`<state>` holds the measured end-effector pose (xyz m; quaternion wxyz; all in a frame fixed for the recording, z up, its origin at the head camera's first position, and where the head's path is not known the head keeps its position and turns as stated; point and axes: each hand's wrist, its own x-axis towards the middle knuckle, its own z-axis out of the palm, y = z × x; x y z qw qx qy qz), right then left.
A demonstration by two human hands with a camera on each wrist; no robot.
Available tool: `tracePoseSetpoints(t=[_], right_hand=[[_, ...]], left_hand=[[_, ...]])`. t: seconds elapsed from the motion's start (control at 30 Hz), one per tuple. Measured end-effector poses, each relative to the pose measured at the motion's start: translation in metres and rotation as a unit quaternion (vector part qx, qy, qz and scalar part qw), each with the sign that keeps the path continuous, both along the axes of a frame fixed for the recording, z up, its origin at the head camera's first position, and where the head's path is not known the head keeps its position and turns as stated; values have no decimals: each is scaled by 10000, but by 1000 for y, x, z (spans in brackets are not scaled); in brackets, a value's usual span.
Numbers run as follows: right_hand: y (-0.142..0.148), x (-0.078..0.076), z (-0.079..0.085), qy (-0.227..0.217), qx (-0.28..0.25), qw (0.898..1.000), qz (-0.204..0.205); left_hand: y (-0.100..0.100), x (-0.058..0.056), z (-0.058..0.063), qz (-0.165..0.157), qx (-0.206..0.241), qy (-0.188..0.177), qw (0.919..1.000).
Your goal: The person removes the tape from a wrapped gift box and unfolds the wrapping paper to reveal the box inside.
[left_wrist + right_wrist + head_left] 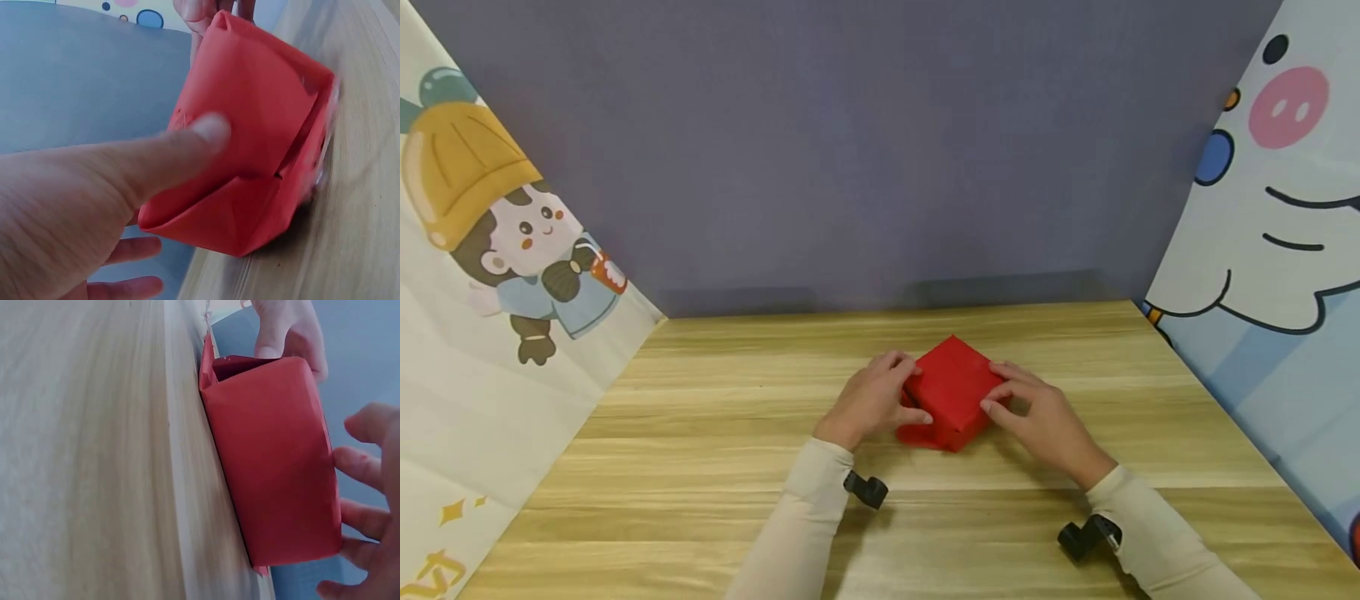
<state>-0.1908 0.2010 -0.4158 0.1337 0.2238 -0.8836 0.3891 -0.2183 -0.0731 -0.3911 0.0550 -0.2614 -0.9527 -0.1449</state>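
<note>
A box wrapped in red paper (957, 379) sits on the wooden table, turned cornerwise in the head view. One end shows paper folded into flaps (234, 209), with a loose flap low beside the table. My left hand (874, 398) is at the box's left side, its thumb (209, 132) extended across the folded end and its fingers spread. On the other side is my right hand (1043, 417), relaxed fingers (359, 467) touching the box's upper edge. The right wrist view shows a smooth, closed red side (272, 465). The box's underside is hidden.
A grey-blue wall (880, 158) stands behind the wooden table (700, 483). Printed cartoon sheets flank it, a child figure (542, 258) left and a pink-snouted one (1288, 108) right. Each wrist carries a small black camera (867, 490).
</note>
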Motion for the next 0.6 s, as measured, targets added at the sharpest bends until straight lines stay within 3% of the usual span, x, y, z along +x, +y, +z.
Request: tracePoseSetpoints(t=[0.17,0.4,0.6], right_hand=[[2,-3,-1,-96,122,9996,-238],[0,-4,3,-316,708,9959,-471],[1,-2,5,-547,823,9935,-574]], left_hand=[[0,0,-3,57,65,289,9995],[3,1,-6,-14,159,356,9992],[6,2,-7,53,209,94,9997]])
